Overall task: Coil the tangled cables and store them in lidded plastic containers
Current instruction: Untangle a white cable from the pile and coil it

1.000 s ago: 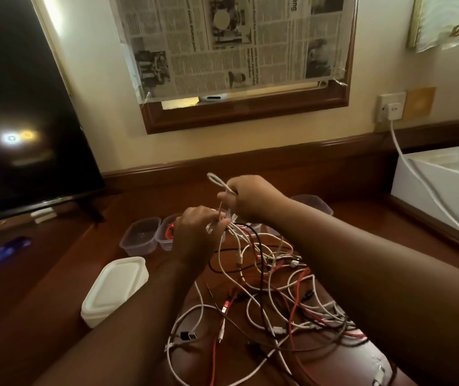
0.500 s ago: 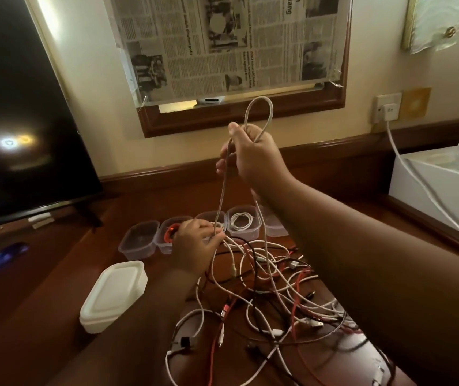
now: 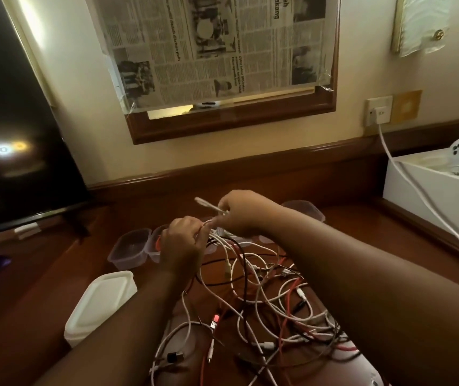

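Dropped from head height half a second ago, right hand (image 3: pixel 243 211) now level with left hand (image 3: pixel 182 240), both pinching one white cable (image 3: pixel 209 205) above the tangle (image 3: pixel 264 296). Short loop poking out far-left of the right fingers. Probably one more turn of the coil laid in. Tubs (image 3: pixel 131 247) open just beyond, unfilled by this cable.

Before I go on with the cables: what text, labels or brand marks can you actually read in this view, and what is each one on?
"...rah" and "...lakang": large headline fragments, cut off at the frame's top edge, on the newspaper taped over the wooden-framed window.
Newspaper body columns and captions: too small and blurred to read.
Wall socket, TV, lidded container, cables: no readable marks.
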Available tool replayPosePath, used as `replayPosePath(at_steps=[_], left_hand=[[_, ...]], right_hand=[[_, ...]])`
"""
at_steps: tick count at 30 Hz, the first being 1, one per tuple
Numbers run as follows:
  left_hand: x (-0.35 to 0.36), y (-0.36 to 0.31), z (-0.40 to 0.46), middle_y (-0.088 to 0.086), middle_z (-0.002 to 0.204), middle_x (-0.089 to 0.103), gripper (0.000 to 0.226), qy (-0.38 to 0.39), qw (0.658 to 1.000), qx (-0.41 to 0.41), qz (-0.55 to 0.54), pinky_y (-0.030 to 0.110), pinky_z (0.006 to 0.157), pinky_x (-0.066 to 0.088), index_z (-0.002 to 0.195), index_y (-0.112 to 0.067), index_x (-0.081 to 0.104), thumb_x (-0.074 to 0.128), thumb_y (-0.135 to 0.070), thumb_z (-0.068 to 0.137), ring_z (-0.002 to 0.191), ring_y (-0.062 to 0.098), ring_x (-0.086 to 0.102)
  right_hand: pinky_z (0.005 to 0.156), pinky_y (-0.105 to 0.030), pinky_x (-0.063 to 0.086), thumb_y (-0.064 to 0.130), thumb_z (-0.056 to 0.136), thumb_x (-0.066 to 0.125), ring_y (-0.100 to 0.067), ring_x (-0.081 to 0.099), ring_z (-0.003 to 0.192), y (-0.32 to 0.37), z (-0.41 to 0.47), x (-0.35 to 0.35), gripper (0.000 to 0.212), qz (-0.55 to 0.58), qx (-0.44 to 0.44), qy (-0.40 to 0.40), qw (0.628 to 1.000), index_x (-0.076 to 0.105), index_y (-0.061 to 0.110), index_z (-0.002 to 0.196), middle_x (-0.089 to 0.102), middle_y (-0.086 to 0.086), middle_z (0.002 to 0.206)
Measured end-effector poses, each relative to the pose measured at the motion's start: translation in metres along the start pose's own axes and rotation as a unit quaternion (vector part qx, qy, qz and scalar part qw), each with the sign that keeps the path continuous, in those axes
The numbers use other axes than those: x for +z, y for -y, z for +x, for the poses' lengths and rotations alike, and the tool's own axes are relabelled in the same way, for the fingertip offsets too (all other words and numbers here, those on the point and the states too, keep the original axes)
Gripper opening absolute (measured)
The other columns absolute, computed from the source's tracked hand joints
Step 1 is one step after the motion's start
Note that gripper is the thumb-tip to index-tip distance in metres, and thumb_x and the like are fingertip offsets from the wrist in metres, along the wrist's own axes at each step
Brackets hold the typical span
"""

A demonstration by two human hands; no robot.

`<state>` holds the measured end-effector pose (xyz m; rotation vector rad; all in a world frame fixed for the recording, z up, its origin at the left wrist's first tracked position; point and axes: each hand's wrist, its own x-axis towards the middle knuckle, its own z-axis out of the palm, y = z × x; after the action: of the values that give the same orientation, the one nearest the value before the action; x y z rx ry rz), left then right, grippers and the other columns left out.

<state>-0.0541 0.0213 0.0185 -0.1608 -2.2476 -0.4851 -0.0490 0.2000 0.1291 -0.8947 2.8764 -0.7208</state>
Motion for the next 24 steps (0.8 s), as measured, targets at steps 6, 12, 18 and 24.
replayPosePath(at_steps=[6, 12, 18, 24], left_hand=[[0.02, -0.003, -0.006, 0.007, 0.073, 0.062, 0.046, -0.016, 0.998, 0.045, 0.038, 0.035, 0.058, 0.039, 0.077, -0.009, 0.063, 0.035, -0.038, 0.101, 0.067, 0.027, 0.056], [0.038, 0.005, -0.02, -0.005, 0.088, 0.066, 0.037, 0.019, 0.999, -0.006, -0.025, 0.046, 0.073, 0.049, 0.09, -0.02, 0.068, 0.043, -0.047, 0.096, 0.086, 0.016, 0.058], [0.049, 0.009, -0.017, -0.006, 0.089, 0.069, 0.037, 0.02, 0.997, 0.061, -0.032, 0.045, 0.076, 0.049, 0.091, -0.018, 0.074, 0.048, -0.044, 0.097, 0.088, 0.014, 0.06], [0.054, 0.002, -0.009, -0.008, 0.085, 0.067, 0.038, 0.046, 0.996, 0.073, -0.004, 0.041, 0.073, 0.046, 0.086, -0.019, 0.072, 0.046, -0.045, 0.096, 0.084, 0.016, 0.06]], right_hand=[[0.053, -0.025, 0.036, 0.022, 0.101, 0.042, -0.011, 0.044, 0.062, -0.004, 0.008, 0.003, 0.027, 0.057, 0.006, 0.003, 0.998, 0.05, 0.014, 0.077, 0.049, 0.0, 0.074], [0.088, -0.042, 0.054, 0.027, 0.106, 0.037, -0.023, 0.065, 0.093, -0.016, 0.014, 0.016, 0.027, 0.375, -0.015, -0.105, 0.921, 0.058, 0.011, 0.103, 0.067, -0.011, 0.099], [0.058, -0.031, 0.048, 0.022, 0.107, 0.033, -0.014, 0.049, 0.054, -0.019, 0.019, 0.0, 0.031, 0.569, -0.07, -0.188, 0.797, 0.048, 0.012, 0.081, 0.049, -0.003, 0.063], [0.049, -0.021, 0.039, 0.023, 0.096, 0.056, -0.006, 0.048, 0.056, -0.03, 0.026, -0.007, 0.013, 0.364, -0.08, -0.192, 0.908, 0.046, 0.018, 0.089, 0.051, 0.005, 0.072]])
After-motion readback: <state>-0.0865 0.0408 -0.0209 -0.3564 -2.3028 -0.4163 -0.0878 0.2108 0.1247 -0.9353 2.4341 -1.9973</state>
